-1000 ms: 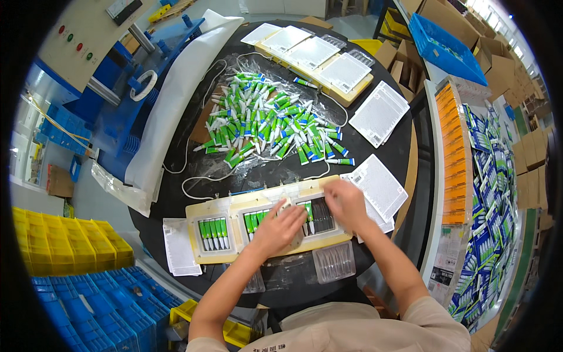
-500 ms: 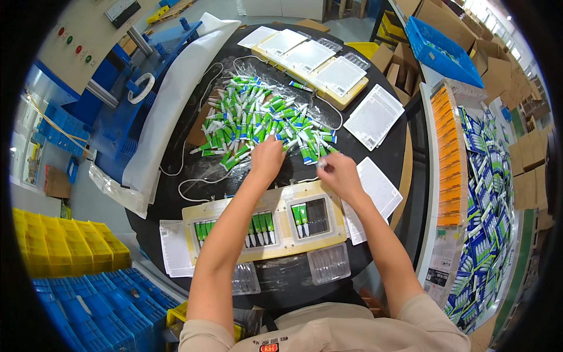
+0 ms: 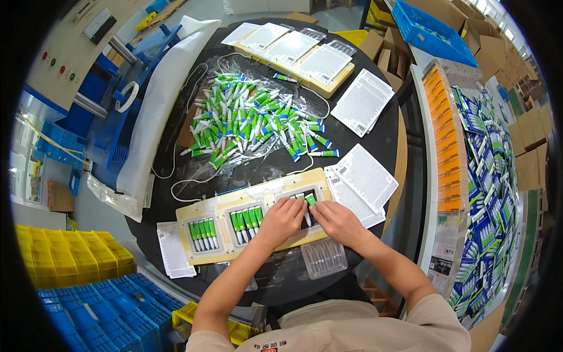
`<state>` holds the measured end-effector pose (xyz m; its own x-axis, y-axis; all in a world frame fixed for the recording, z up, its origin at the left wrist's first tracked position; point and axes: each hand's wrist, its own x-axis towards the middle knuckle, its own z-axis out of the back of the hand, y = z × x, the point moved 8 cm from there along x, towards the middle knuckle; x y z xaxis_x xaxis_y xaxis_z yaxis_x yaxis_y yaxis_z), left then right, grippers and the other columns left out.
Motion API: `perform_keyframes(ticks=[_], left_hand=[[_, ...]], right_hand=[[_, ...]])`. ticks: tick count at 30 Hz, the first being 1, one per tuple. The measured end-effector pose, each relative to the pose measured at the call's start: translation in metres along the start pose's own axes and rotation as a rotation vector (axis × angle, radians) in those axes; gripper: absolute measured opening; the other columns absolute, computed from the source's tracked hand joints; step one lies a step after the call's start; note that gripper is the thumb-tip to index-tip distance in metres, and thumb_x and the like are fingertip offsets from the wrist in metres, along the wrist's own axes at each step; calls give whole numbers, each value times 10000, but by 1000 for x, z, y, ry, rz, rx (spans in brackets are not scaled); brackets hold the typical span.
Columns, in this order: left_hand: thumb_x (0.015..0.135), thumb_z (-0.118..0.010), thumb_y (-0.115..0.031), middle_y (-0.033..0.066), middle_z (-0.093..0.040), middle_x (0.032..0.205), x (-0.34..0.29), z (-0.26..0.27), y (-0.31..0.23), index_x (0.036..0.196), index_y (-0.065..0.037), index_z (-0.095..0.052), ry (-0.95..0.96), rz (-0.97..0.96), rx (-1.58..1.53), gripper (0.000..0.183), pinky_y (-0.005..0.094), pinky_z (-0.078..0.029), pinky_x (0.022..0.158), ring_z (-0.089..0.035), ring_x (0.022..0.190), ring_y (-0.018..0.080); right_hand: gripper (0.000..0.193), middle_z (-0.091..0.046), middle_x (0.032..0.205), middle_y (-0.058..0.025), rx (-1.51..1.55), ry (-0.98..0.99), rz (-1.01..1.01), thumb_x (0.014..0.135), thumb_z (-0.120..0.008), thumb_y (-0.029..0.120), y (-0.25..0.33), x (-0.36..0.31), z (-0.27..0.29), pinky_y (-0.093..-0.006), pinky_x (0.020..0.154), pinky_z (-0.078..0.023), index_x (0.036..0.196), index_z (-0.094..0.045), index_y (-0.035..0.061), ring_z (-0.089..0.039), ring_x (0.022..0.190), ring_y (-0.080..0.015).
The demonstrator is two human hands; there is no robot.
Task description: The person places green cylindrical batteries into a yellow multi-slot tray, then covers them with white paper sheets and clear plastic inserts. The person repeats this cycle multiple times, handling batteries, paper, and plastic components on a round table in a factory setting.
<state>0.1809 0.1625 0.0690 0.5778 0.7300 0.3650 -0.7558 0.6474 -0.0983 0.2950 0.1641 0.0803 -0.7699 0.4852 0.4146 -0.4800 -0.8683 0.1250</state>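
Note:
Both my hands are over the right-hand compartment of a long yellow fixture (image 3: 193, 209). My right hand (image 3: 339, 223) pinches a small green-and-white squeeze tube (image 3: 311, 200) by its upper end, the white tip pointing toward me. Beside it my left hand (image 3: 283, 222) is closed, its fingertips in the same compartment against the tubes; what they grip is hidden. The left compartment (image 3: 203, 233) and middle compartment (image 3: 246, 223) each hold a row of such tubes, white tips toward me. Beyond the fixture lies a heap of loose tubes (image 3: 252, 117) on clear film.
Printed white cards (image 3: 366, 179) lie right of the fixture, others (image 3: 174, 249) at its left. An empty clear blister tray (image 3: 324, 258) sits in front. At the far edge stands a second yellow fixture (image 3: 328, 87) topped with cards. A white cord (image 3: 190, 182) loops across the black table.
My left hand has come back from the tube heap to the fixture. The right hand has moved down and left into the right compartment with a tube.

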Motion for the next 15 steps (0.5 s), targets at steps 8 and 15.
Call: perform_keyframes(ticks=[8,15], left_hand=[[894,-645,-103,103,-657,1333,-29,3,-14,1259,-18,-668,39,211,-30,376,527,-349,1189,-605,1264,247],[900,-732,-237,96,-592,1436,-35,2,-22,1340,-45,-613,45,268,-125,495,549,-289,1212,-531,1364,246]], right_hand=[[321,-668,1143,-169,186,-7,-87,820,-646,28,-5,5,-17,-419,887,-549,1125,-676,-67,-670,1037,-312],[69,-669,872,-108,226,-269,-409,874,-694,90,-78,64,-14,-424,719,-552,914,-682,34,-674,816,-315]])
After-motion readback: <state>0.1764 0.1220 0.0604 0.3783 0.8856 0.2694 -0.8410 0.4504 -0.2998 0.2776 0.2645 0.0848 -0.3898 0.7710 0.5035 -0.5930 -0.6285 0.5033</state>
